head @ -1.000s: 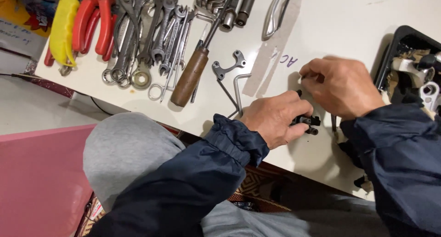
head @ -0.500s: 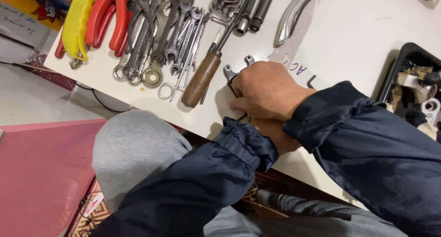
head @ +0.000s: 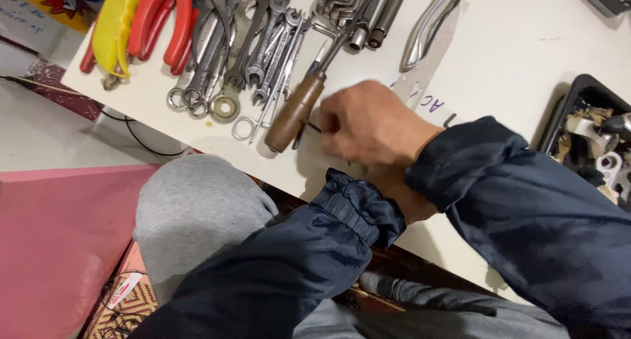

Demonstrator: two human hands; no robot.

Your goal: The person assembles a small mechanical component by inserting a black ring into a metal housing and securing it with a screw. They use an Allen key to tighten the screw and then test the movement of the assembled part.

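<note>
wood: brown wooden handle [head: 294, 113] of a tool lies on the white table [head: 526, 56], tilted, its metal end aimed up at the pile; it sits just left of my right hand
right hand [head: 374, 125]: crossed over the left, knuckles up, fingers curled down onto the table beside the handle; i think a thin dark piece pokes out by the thumb, but i cannot tell what it pinches
left hand [head: 407, 197]: mostly buried under the right wrist; only a strip past the dark blue cuff [head: 361, 207] shows; grip not visible
spanners [head: 256, 56]: grey heap fanned out at the top; ring ends toward me
pliers [head: 161, 23]: red grips, left of the spanners; yellow-handled tool [head: 115, 26] just beside them
tray [head: 568, 105]: black, at the right edge, holding small metal parts
knee [head: 190, 211]: grey cloth, under the table edge; pink surface [head: 52, 247] to its left
</note>
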